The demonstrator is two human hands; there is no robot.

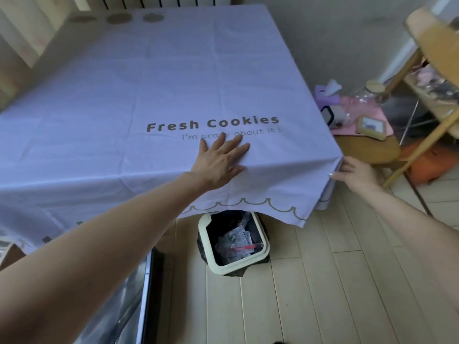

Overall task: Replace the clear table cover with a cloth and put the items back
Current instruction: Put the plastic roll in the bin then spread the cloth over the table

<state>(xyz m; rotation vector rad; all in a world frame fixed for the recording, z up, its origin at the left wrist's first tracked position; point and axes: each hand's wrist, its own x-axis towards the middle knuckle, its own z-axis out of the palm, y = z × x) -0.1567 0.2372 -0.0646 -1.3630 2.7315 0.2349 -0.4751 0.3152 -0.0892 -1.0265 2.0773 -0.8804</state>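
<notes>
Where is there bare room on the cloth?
The cloth is bare from the printed words to the far edge. The left hand lies flat at the print, the right hand at the corner. The stool is crowded.

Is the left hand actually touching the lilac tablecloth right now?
Touching. The head view shows the left hand lying flat, fingers spread, on the lilac tablecloth just below its printed lettering.

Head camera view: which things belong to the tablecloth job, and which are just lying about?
Job: purple cloth; clear plastic cover; tissue box, glass jar, photo frame on the stool, likely to go back.
Lying about: trash bin; wooden rack.
</notes>
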